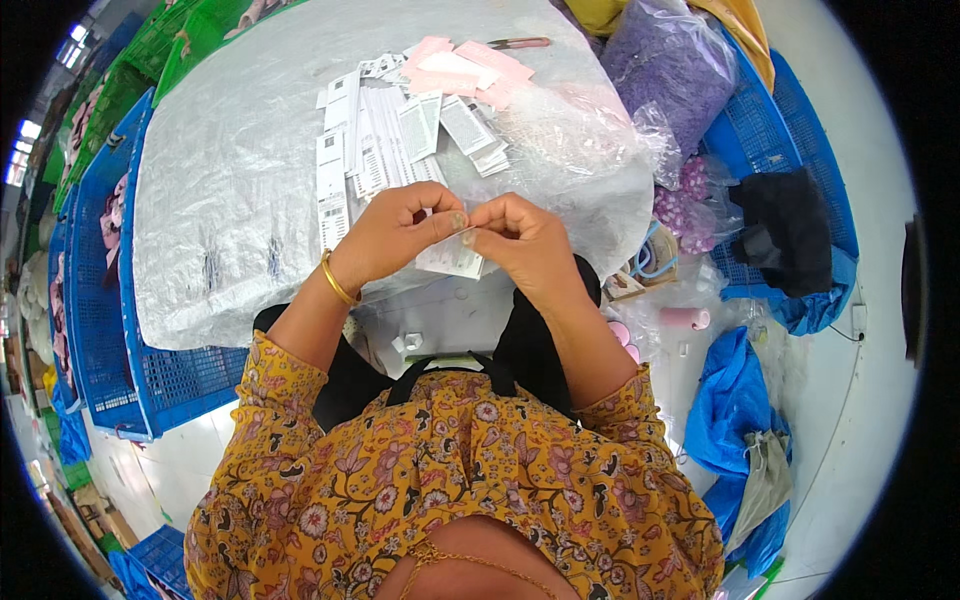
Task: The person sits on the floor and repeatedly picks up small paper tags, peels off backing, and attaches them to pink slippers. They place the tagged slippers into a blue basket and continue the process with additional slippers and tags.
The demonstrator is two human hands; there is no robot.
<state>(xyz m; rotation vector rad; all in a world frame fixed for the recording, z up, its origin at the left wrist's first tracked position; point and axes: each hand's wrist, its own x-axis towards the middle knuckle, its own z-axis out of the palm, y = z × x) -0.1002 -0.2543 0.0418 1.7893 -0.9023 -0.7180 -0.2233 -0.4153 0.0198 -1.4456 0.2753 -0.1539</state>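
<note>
White paper is what your fingers are working: from the head camera, your left hand (395,235) and right hand (525,240) meet just above your lap, both pinched shut on a small white printed paper tag (452,256), thumbs and forefingers nearly touching at its top edge. How far along you are is hard to judge; a spread of long white printed paper labels (385,145) lies well beyond your hands on the grey woven plastic sheet (230,180), so plenty looks left to handle. Pale pink paper cards (465,68) sit past them, with a clear plastic bag of purple pieces (672,65) to your right. Blue plastic mesh crates (100,320) flank the sheet. Nothing lies between your hands and the labels.
</note>
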